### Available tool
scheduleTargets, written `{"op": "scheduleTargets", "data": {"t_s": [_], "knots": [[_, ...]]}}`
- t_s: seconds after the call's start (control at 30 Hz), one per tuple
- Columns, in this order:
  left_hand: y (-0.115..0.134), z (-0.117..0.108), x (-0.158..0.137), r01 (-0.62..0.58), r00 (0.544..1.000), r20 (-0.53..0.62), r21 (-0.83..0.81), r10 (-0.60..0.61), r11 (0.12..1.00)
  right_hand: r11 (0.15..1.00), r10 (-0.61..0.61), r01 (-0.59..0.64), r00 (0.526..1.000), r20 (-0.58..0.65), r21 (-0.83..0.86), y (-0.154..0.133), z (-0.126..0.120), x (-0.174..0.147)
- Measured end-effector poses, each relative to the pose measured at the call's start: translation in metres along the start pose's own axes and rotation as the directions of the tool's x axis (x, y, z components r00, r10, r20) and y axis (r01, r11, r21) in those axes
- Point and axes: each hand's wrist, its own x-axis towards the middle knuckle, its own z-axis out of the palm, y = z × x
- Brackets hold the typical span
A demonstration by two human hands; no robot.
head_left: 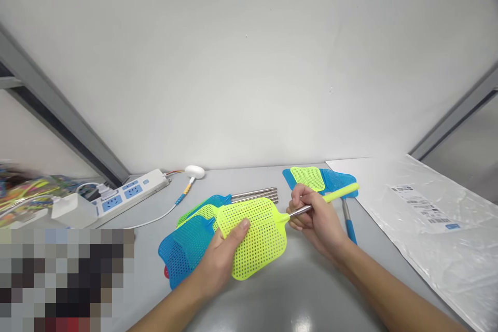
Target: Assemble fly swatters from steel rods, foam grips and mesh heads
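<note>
A yellow-green fly swatter [259, 241] is held in both hands above the grey table. My left hand [223, 254] grips the left edge of its perforated head, thumb on top and fingers hidden underneath. Around the metal rod, close to the yellow-green handle [342, 192], my right hand [313, 218] is closed. Beneath and left of my left hand lie blue swatter heads [182, 249] and another yellow-green one. Several metal rods [254, 194] lie behind the held head. Past my right hand, a blue swatter [340, 180] and a yellow-green head [307, 177] lie flat.
A white power strip [134, 192] with plugs sits at the left, beside a white round device [194, 171] on a cable. Colourful plastic-wrapped items [27, 192] are piled at far left. A white plastic package [439, 228] with a label covers the right side. A blue-handled rod [350, 225] lies near it.
</note>
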Motion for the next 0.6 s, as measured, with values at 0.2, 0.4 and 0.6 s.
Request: {"op": "scheduleTargets", "data": {"t_s": [0.2,0.4,0.6], "knots": [[0.0,-0.005,0.004,0.028,0.999,-0.024,0.034,-0.027,0.999,0.999,-0.036,0.035,0.999,-0.023,-0.036,-0.001,0.002,0.0],[0.012,-0.011,0.006,0.054,0.998,-0.014,0.005,-0.053,0.999,0.998,0.018,-0.016,0.999,0.028,-0.053,-0.003,0.005,0.001],[0.04,-0.024,0.008,0.063,0.998,0.002,-0.072,-0.063,0.995,1.0,-0.019,0.019,0.998,-0.067,-0.011,-0.013,-0.012,0.009]]}}
